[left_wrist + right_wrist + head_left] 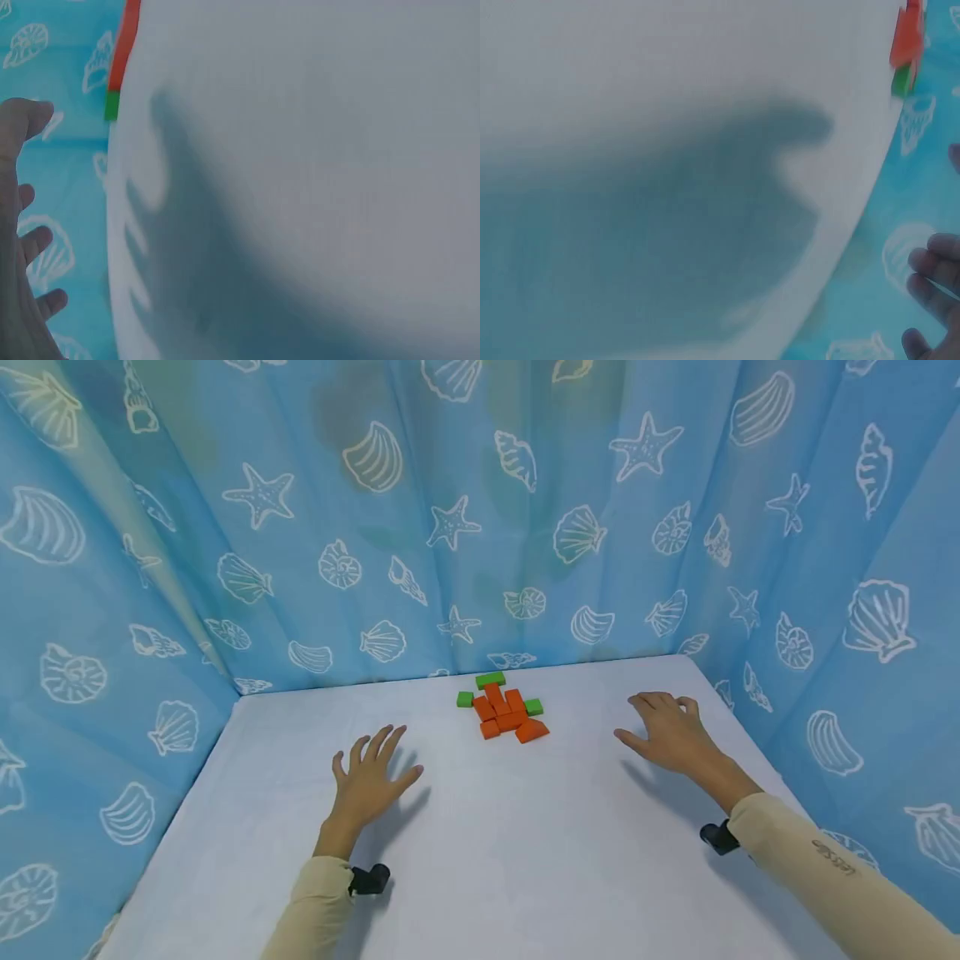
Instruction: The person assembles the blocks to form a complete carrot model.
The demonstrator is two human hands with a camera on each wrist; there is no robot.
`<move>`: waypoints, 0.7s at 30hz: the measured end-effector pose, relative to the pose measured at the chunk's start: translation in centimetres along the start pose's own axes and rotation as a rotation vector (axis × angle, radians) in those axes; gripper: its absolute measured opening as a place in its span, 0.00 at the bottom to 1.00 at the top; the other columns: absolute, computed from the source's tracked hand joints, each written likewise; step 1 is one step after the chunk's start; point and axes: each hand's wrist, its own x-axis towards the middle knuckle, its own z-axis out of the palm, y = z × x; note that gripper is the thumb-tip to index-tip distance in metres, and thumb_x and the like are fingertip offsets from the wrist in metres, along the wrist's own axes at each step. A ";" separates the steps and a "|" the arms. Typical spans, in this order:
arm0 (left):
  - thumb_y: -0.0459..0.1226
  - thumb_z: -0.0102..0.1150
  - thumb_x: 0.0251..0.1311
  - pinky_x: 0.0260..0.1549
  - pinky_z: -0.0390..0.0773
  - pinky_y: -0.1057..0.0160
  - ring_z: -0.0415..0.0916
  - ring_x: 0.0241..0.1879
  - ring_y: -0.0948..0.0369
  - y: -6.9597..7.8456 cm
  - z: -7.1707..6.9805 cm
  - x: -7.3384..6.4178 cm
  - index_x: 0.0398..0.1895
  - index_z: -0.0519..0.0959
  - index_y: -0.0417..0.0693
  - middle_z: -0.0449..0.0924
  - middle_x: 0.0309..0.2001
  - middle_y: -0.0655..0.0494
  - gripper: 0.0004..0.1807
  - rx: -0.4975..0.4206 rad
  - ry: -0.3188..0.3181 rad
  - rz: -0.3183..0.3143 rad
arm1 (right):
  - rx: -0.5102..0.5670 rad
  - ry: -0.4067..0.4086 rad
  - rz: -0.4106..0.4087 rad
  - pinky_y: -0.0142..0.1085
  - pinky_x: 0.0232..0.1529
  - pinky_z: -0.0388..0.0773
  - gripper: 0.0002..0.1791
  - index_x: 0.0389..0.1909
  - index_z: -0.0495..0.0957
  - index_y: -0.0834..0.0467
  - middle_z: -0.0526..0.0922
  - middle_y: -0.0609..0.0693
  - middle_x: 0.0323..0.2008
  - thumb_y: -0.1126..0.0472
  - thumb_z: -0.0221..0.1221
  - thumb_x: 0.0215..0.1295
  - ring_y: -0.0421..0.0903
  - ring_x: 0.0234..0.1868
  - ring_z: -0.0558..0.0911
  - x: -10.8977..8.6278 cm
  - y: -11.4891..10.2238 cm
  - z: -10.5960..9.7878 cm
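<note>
In the head view a cluster of orange blocks (512,722) lies toward the back of the white table, with a few green blocks (491,679) around its edges. Left of and nearer than the cluster, my left hand (366,787) hovers over the table with fingers spread, holding nothing. On the other side my right hand (670,732) is held above the surface, its fingers loosely bent and nothing in them. Both hands are apart from the blocks. Orange and green slivers of the blocks show at the edge of each wrist view, along with parts of the hands.
The white table (510,860) reaches back to a blue curtain (480,577) printed with shells and starfish, which also runs along both sides. A small black device (370,879) sits at the left wrist, and another black device (718,837) at the right.
</note>
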 end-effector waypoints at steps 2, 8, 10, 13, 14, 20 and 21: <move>0.64 0.55 0.62 0.62 0.37 0.29 0.49 0.72 0.43 1.1 0.6 0.7 0.77 0.58 0.64 0.57 0.75 0.53 0.42 -0.043 0.018 0.004 | 0.019 0.007 -0.006 0.67 0.60 0.55 0.37 0.66 0.69 0.67 0.71 0.67 0.64 0.42 0.59 0.68 0.65 0.66 0.67 0.5 -0.9 0.7; 0.62 0.56 0.62 0.62 0.46 0.35 0.54 0.70 0.46 4.0 2.4 2.1 0.74 0.64 0.63 0.62 0.73 0.54 0.39 -0.119 0.026 0.005 | 0.072 -0.015 -0.001 0.65 0.62 0.56 0.35 0.65 0.72 0.64 0.72 0.65 0.64 0.44 0.60 0.67 0.63 0.66 0.67 2.0 -3.9 2.2; 0.61 0.57 0.62 0.62 0.47 0.36 0.55 0.69 0.47 4.7 3.0 2.7 0.74 0.65 0.63 0.63 0.72 0.54 0.38 -0.138 0.039 0.014 | 0.087 -0.014 0.001 0.64 0.62 0.56 0.34 0.65 0.72 0.64 0.73 0.64 0.64 0.43 0.60 0.67 0.63 0.66 0.68 2.7 -4.9 2.6; 0.62 0.56 0.62 0.61 0.49 0.37 0.56 0.68 0.48 5.5 3.7 3.6 0.73 0.66 0.63 0.63 0.72 0.54 0.37 -0.148 0.047 0.026 | 0.099 -0.015 0.001 0.62 0.61 0.58 0.35 0.65 0.73 0.63 0.74 0.63 0.63 0.42 0.60 0.67 0.61 0.65 0.69 3.7 -6.2 3.0; 0.62 0.56 0.62 0.61 0.49 0.38 0.56 0.68 0.48 5.7 3.9 3.9 0.73 0.66 0.63 0.64 0.72 0.54 0.37 -0.157 0.051 0.030 | 0.103 -0.015 0.002 0.61 0.61 0.59 0.35 0.64 0.74 0.62 0.75 0.62 0.63 0.42 0.60 0.66 0.61 0.64 0.70 4.0 -6.7 3.2; 0.60 0.56 0.63 0.60 0.52 0.38 0.58 0.68 0.47 6.9 4.9 6.0 0.72 0.68 0.58 0.66 0.71 0.52 0.36 -0.225 0.055 0.043 | 0.082 -0.023 0.021 0.56 0.56 0.64 0.35 0.62 0.76 0.62 0.78 0.60 0.58 0.39 0.60 0.65 0.59 0.59 0.73 5.8 -8.8 4.5; 0.60 0.56 0.64 0.60 0.52 0.38 0.58 0.68 0.47 7.0 5.0 6.4 0.72 0.67 0.58 0.65 0.71 0.52 0.36 -0.225 0.050 0.044 | 0.078 -0.027 0.025 0.56 0.56 0.64 0.35 0.62 0.76 0.62 0.78 0.60 0.58 0.39 0.60 0.65 0.59 0.58 0.73 6.1 -9.1 4.8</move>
